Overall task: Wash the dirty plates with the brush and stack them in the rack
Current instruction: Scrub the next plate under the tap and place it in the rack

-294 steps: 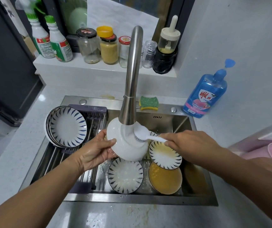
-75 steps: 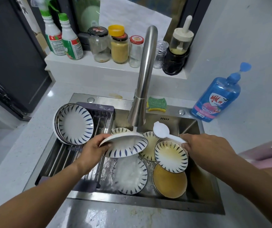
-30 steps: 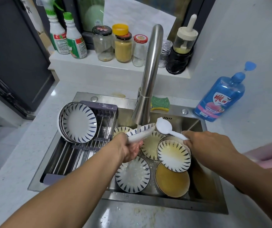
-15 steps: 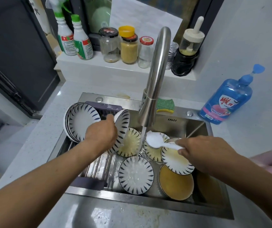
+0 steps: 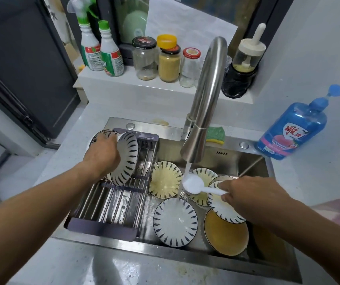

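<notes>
Left hand (image 5: 101, 155) is gripping 1 clean plate (image 5: 126, 159) upright over the rack (image 5: 111, 204); right hand (image 5: 249, 194), fingers clamped, is holding the brush (image 5: 196, 185) under running water (image 5: 182, 182).

A tall curved stainless-steel tap (image 5: 206, 99) runs a thin stream of water into the steel sink (image 5: 165, 258), with a green-and-yellow sponge (image 5: 215, 135) lying on the far rim just behind it. On the white ledge (image 5: 124, 85) beyond stand two green-capped white spray bottles (image 5: 101, 52) at the left, three glass jars (image 5: 169, 60) in the middle and a dark pot with a cream lid (image 5: 243, 73) at the right. A blue pump bottle of soap (image 5: 292, 130) sits on the pale counter to the right.
</notes>
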Demonstrator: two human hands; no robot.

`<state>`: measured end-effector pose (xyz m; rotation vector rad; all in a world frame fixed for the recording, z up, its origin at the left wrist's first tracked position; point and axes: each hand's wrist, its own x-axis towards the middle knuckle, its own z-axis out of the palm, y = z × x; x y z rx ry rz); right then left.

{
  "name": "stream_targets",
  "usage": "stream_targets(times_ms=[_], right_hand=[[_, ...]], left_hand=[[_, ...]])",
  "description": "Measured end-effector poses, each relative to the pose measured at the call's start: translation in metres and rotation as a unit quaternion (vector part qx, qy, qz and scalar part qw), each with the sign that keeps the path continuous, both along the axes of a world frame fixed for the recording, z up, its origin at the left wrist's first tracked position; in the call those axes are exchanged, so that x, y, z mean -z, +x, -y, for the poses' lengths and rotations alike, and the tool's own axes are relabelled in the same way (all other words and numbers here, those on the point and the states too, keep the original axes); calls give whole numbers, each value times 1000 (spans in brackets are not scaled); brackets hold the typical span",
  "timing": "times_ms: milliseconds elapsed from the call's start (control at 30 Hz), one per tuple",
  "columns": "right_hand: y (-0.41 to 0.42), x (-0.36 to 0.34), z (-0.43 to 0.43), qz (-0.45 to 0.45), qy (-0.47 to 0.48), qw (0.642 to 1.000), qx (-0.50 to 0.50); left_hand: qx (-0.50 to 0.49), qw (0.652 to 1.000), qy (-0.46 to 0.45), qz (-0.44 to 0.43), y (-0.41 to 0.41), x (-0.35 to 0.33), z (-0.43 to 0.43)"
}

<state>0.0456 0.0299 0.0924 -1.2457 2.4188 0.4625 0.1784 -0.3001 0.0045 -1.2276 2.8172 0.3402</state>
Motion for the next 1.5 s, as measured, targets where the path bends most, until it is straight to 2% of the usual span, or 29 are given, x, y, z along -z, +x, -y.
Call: stream_targets(times_ms=[200, 400, 633, 800, 1200, 1300, 1367, 1433, 1500], right_hand=[[0, 1, 5, -7, 5, 1000, -11], [0, 3, 11, -19, -13, 1000, -9], [-3, 7, 9, -33, -20, 999, -8], [-8, 13, 5, -47, -30, 998, 6], [-13, 17, 5, -45, -51, 998, 4], [-14, 18, 1, -43, -61, 997, 9], [-15, 21, -3, -49, -66, 997, 7], [-15, 22, -3, -49, -61, 997, 0], [-16, 25, -1, -42, -55, 998, 1]], left_hand=[[0, 1000, 19, -6, -1, 28, 17], [17, 1000, -18, -18, -11, 33, 36], [51, 984, -134, 109, -14, 28, 48], [69, 966, -170, 182, -21, 23, 48], [84, 928, -237, 276, -28, 14, 52], [90, 932, -255, 242, -31, 16, 43], [123, 949, -241, 163, -36, 21, 31], [194, 964, -163, 86, -42, 26, 6], [269, 961, -51, 46, -45, 34, -30]])
